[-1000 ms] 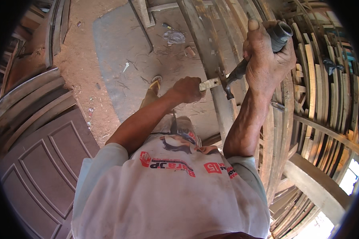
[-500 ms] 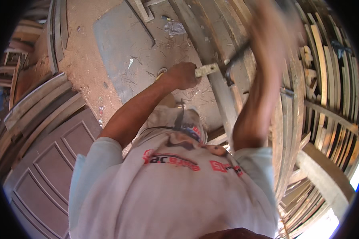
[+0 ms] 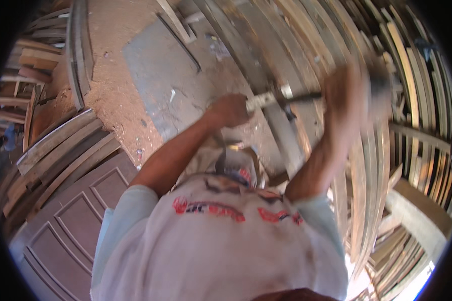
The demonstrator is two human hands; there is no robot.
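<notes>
My left hand (image 3: pixel 229 110) grips a pale chisel (image 3: pixel 264 100) whose tip points at a long grey wooden plank (image 3: pixel 281 128). My right hand (image 3: pixel 347 93), blurred by motion, is wrapped around the dark handle of a hammer (image 3: pixel 381 83). The hammer's head (image 3: pixel 289 103) sits right by the chisel's end. Both forearms reach up from my white shirt with red print. The plank runs diagonally under the tools.
A stack of curved wooden slats (image 3: pixel 402 100) fills the right side. A panelled brown door (image 3: pixel 65 220) lies at lower left beside more planks (image 3: pixel 55 150). A grey sheet (image 3: pixel 160 75) lies on the sawdust-covered floor. A thick beam (image 3: pixel 417 210) crosses lower right.
My right hand has swung the hammer up and back down toward the chisel's end. My left hand has kept the chisel on the plank. The view has shifted slightly.
</notes>
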